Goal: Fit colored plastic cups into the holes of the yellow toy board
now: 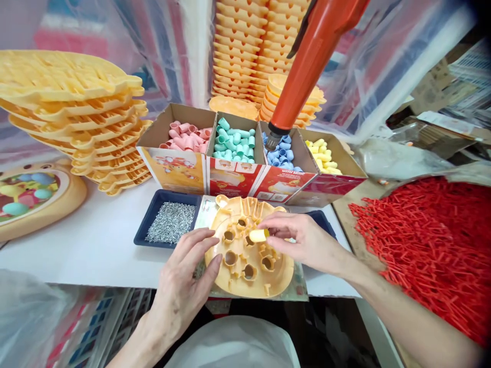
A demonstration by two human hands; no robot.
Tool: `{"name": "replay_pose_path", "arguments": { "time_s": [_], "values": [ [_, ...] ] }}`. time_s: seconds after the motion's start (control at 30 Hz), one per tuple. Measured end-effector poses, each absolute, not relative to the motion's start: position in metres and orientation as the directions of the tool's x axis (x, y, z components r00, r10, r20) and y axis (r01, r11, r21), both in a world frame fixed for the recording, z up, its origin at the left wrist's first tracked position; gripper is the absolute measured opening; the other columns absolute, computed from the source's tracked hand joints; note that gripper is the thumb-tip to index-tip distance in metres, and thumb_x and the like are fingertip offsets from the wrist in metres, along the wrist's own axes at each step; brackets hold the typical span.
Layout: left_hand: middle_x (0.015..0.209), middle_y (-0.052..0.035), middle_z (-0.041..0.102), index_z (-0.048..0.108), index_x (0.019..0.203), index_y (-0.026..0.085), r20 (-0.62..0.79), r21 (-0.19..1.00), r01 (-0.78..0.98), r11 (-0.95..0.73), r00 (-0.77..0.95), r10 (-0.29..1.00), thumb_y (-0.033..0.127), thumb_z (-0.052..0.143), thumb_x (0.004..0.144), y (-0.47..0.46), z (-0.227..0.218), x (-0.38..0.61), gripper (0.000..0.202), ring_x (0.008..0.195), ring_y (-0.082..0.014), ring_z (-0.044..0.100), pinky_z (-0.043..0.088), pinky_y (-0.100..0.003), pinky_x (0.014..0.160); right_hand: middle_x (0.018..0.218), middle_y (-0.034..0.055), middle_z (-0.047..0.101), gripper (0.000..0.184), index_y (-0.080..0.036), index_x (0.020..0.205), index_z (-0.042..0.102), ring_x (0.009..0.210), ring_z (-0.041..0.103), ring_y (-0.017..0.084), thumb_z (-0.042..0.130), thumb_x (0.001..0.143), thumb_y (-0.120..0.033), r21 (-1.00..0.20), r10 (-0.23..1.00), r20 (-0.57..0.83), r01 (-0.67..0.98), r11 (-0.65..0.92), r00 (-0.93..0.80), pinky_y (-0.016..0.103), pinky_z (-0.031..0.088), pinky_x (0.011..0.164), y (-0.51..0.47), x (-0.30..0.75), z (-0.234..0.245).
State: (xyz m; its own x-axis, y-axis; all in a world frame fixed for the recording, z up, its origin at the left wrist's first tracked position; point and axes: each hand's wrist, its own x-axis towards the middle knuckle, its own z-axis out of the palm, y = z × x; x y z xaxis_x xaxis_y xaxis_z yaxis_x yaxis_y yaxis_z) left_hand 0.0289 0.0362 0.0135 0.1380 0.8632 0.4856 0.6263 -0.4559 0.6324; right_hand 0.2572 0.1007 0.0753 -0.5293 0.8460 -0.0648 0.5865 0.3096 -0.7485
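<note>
Left hand [187, 268]: palm down, loosely spread, thumb [212, 272] apart
Right hand [301, 237]: turned inward, curled into a pinch
Left forearm [142, 335]: bare, slanting upward
Right forearm [378, 290]: bare, stretched leftward

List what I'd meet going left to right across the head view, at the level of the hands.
Tan toy → left hand → small yellow piece → right hand → pile of red pieces.

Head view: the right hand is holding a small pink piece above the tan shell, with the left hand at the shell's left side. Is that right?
Not quite: the small piece in the right hand is yellow, not pink, as the head view shows. The rest of your statement stands.
</note>
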Motion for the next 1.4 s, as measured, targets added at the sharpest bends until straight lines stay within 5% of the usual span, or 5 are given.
{"name": "replay_pose_path", "arguments": {
  "time_s": [0.43, 0.77, 0.97, 1.2, 1.4],
  "values": [
    [0.11, -0.01, 0.059, 0.056, 0.104, 0.015, 0.486, 0.619, 0.63, -0.468, 0.161, 0.859, 0.014, 0.054, 0.085, 0.036, 0.007, 0.033, 0.02, 0.11, -0.0215, 0.051, 0.046, -0.039, 0.094, 0.101, 0.0053, 0.057, 0.022, -0.02, 0.108, 0.059, 0.094, 0.056, 0.018, 0.051, 0.088, -0.016, -0.313, 0.659, -0.17, 0.674, 0.669, -0.732, 0.035, 0.046, 0.085, 0.105, 0.241, 0.073],
    [0.114, -0.0108, 0.056, 0.055, 0.105, 0.015, 0.472, 0.593, 0.651, -0.474, 0.197, 0.86, 0.014, 0.054, 0.085, 0.037, -0.001, 0.034, 0.02, 0.114, -0.023, 0.046, 0.045, -0.04, 0.095, 0.11, 0.0051, 0.056, 0.028, -0.02, 0.112, 0.057, 0.099, 0.055, 0.017, 0.05, 0.086, -0.01, -0.282, 0.653, -0.111, 0.654, 0.703, -0.749, 0.033, 0.048, 0.088, 0.101, 0.245, 0.071],
    [0.115, -0.0105, 0.054, 0.054, 0.106, 0.014, 0.464, 0.595, 0.647, -0.476, 0.207, 0.861, 0.013, 0.054, 0.085, 0.036, -0.001, 0.035, 0.021, 0.115, -0.0218, 0.044, 0.043, -0.038, 0.098, 0.101, 0.0045, 0.06, 0.023, -0.02, 0.109, 0.059, 0.092, 0.059, 0.02, 0.054, 0.088, -0.027, -0.246, 0.737, -0.067, 0.727, 0.64, -0.672, 0.038, 0.052, 0.08, 0.098, 0.239, 0.066],
    [0.116, -0.0102, 0.053, 0.054, 0.107, 0.014, 0.46, 0.599, 0.646, -0.473, 0.206, 0.864, 0.012, 0.055, 0.085, 0.037, -0.001, 0.034, 0.022, 0.114, -0.0211, 0.044, 0.042, -0.036, 0.098, 0.119, 0.0023, 0.059, 0.037, -0.021, 0.121, 0.051, 0.109, 0.055, 0.018, 0.051, 0.085, -0.011, -0.3, 0.779, 0.017, 0.74, 0.602, -0.627, 0.036, 0.048, 0.093, 0.086, 0.24, 0.06],
    [0.115, -0.0102, 0.054, 0.054, 0.106, 0.014, 0.465, 0.609, 0.631, -0.48, 0.206, 0.861, 0.012, 0.055, 0.085, 0.038, -0.002, 0.036, 0.022, 0.113, -0.0212, 0.044, 0.042, -0.036, 0.097, 0.104, 0.0064, 0.062, 0.03, -0.017, 0.113, 0.057, 0.094, 0.06, 0.022, 0.057, 0.085, -0.029, -0.198, 0.815, 0.021, 0.796, 0.572, -0.58, 0.042, 0.054, 0.08, 0.086, 0.239, 0.061]
  ]
}}
